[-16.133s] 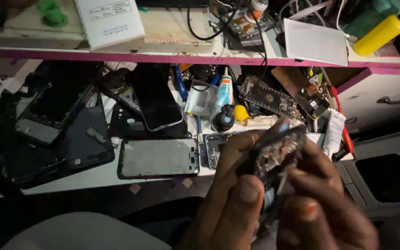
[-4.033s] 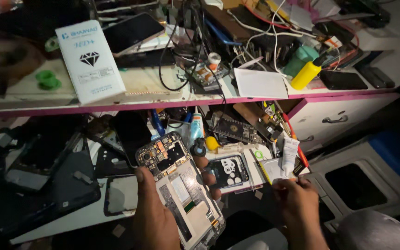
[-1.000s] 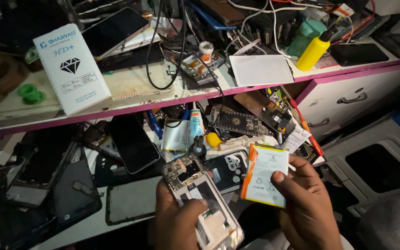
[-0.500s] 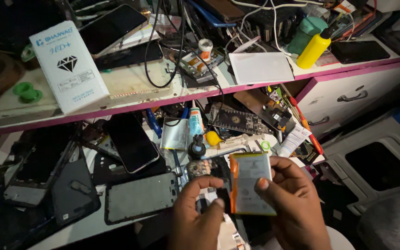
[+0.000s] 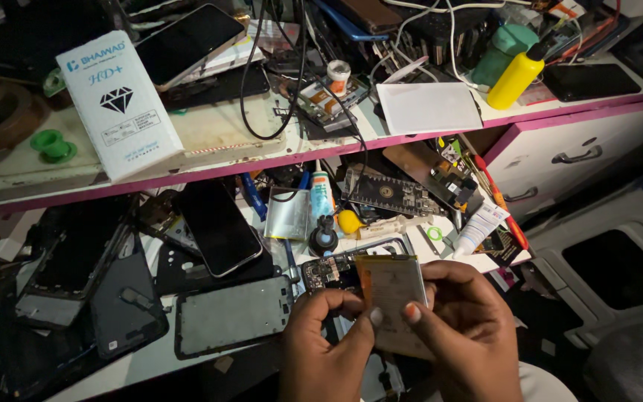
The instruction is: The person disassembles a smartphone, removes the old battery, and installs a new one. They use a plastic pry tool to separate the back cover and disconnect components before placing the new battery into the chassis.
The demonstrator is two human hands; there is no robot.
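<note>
Both hands meet low in the head view, over the front edge of the table (image 5: pixel 150 357): the left hand (image 5: pixel 329 350) is closed in a pinch on the left edge of a flat phone battery (image 5: pixel 396 298), thumb on its face, and the right hand (image 5: pixel 466 335) grips the same battery from the right, thumb pressed to its lower face and fingers curled behind. That battery stands nearly upright, tilted a little, its pale face toward the camera and an orange strip down its left edge. Just behind it and partly hidden lies an opened phone (image 5: pixel 329 272) with its circuit board showing; whether the battery touches it cannot be told. To the left on the table lie a grey screen panel (image 5: pixel 232 316), a black phone (image 5: pixel 217 227) face up, and a heap of dark back covers (image 5: pixel 76 283). Behind the hands are a small black bottle (image 5: pixel 324 237), a yellow bulb-shaped tool (image 5: pixel 349 221), a silver pouch (image 5: pixel 289 214) and a white tube (image 5: pixel 478 227). On the pink-edged shelf (image 5: pixel 262 160) above stand a white box with a diamond mark (image 5: pixel 120 104), a yellow bottle (image 5: pixel 515 74), a white pad (image 5: pixel 429 108) and green tape rolls (image 5: pixel 53 143).
</note>
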